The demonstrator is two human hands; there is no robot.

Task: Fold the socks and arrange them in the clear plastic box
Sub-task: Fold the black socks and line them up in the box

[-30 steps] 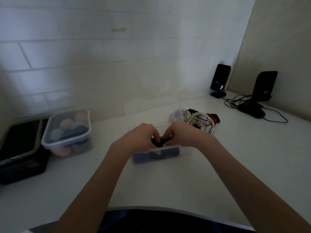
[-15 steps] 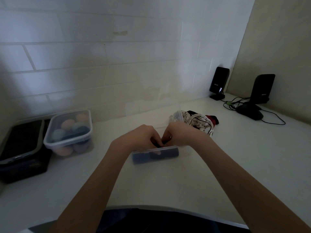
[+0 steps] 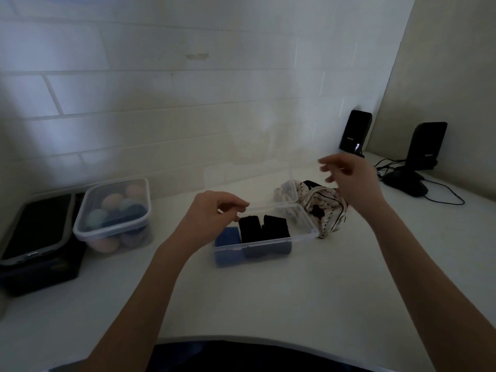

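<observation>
L hand sits centre frame, fingers loosely curled, tips at or just over the far-left rim of the clear plastic box; can't tell if it really touches, and it grips nothing that shows. R hand hangs upper right of centre above the sock heap, fingers spread and blurred, holding nothing.

Box is on the worktop, centre frame, long axis running left-right across the frame, lid open toward the back. Inside: blue folded sock at the left end, two black folded socks beside it, standing on edge w/ folds up, packed side by side along the box's length. Right end looks free.

Unfolded socks, a striped pale and dark pile, lie just beside the box's right end, no clear axis, crumpled.

Handling, as I judge it: socks are light, soft, floppy, not fragile; pinch one at cuff or toe to pull it from the heap, then it needs both hands to flatten. Box is light and may slide, so steady the rim w/ L hand.
</observation>
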